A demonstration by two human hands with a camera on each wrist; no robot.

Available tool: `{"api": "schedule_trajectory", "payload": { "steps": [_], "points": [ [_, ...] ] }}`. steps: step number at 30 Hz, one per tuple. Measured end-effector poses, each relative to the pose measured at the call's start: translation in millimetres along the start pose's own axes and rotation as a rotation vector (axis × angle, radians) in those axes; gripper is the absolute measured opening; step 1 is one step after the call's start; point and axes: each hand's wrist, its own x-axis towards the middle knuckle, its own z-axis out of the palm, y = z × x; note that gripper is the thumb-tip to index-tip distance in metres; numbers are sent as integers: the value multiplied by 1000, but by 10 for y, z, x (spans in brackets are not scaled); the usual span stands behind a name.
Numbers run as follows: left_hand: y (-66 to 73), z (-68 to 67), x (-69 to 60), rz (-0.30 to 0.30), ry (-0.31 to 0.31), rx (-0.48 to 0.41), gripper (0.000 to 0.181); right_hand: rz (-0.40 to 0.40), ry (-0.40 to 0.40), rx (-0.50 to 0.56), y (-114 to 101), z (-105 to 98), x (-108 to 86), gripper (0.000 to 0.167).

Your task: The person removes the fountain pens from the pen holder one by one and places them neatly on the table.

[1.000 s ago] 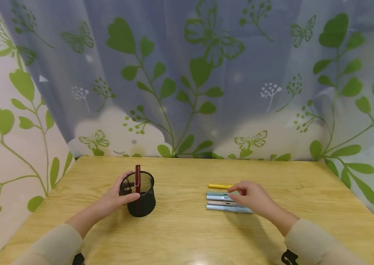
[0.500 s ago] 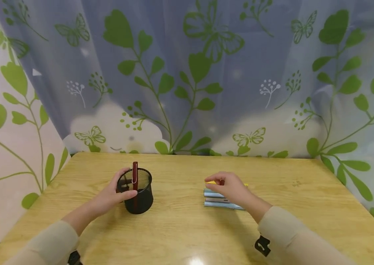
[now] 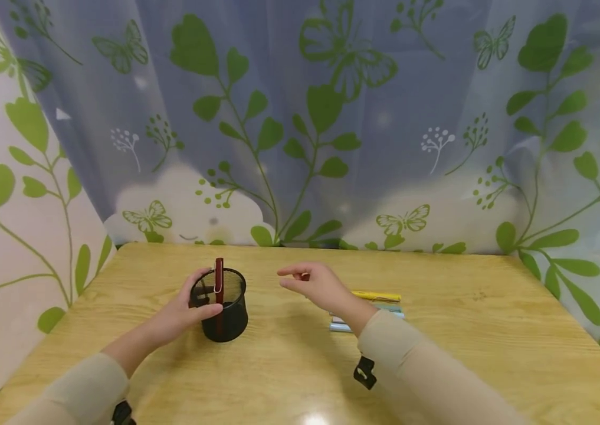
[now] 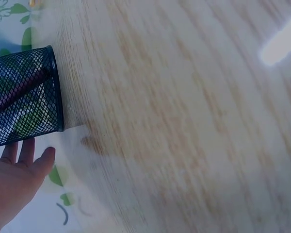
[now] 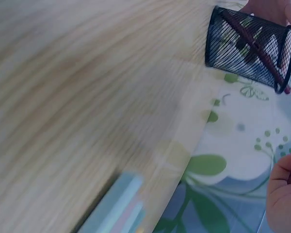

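Observation:
My left hand [image 3: 183,310] grips a black mesh pen cup [image 3: 230,321], thumb on the near side and fingers on the far side. A dark red pen [image 3: 219,277] with a metal clip leans in the cup and sticks out above its rim. In the left wrist view, fingertips [image 4: 26,150] lie along the mesh. My right hand [image 3: 317,286] hovers between the cup and a row of pens, thumb and forefinger bent with a gap between their tips. I see nothing held in it. In the right wrist view it shows only at the edge.
Several pens lie side by side right of the cup: a yellow pen [image 3: 382,296], a teal pen [image 3: 391,307] and pale ones, partly covered by the right forearm. The wooden table [image 3: 257,378] meets a leaf-patterned curtain [image 3: 331,177] at the back.
The right hand has moved left from over the pens toward the cup. The pens stay on the table. The left hand and the cup have not visibly moved on the table.

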Motion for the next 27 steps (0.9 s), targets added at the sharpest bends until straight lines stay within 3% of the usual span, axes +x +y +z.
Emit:
{"api": "schedule_trajectory", "payload": {
  "steps": [7,18,27],
  "points": [
    [22,-2,19,-5,-1,-11,84,13,4,71,-158,230,264,25],
    [-6,19,28,-5,-10,-20,84,-46,4,56,-187,530,542,33],
    [-19,14,32,-6,-27,-57,82,-175,10,-169,-294,678,623,42]
  ]
}}
